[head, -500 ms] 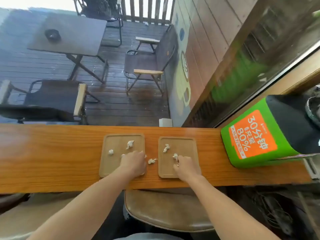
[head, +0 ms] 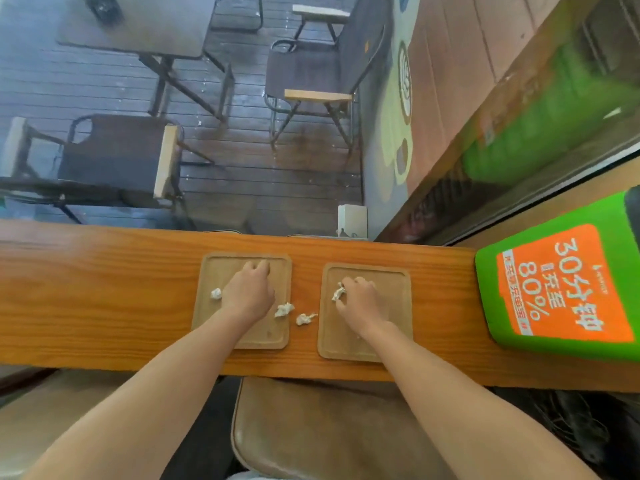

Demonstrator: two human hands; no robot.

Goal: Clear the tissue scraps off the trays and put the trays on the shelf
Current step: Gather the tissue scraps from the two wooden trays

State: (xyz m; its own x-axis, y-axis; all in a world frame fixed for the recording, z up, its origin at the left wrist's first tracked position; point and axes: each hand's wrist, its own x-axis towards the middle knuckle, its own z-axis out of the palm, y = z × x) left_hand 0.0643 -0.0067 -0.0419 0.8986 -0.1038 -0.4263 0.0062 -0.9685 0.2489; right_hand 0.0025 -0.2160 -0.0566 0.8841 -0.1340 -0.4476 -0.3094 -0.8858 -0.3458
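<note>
Two square wooden trays lie side by side on a long wooden counter (head: pixel 104 299). My left hand (head: pixel 247 292) rests on the left tray (head: pixel 207 271), fingers bunched at its far part; whether they hold anything is hidden. One tissue scrap (head: pixel 216 293) lies on this tray left of the hand, another (head: pixel 284 309) at its right edge. A third scrap (head: pixel 305 318) lies on the counter between the trays. My right hand (head: pixel 360 301) is on the right tray (head: pixel 391 289), fingertips pinched on a white tissue scrap (head: pixel 338 293).
A green box with an orange label (head: pixel 561 292) stands on the counter's right end. A brown stool seat (head: pixel 329 427) is below the near edge. A small white object (head: pixel 352 220) sits behind the counter; past it are outdoor chairs and a table on decking.
Both hands have moved away from me across their trays. The left hand now covers the spot where a scrap lay; the right hand has reached the farther scrap on its tray.
</note>
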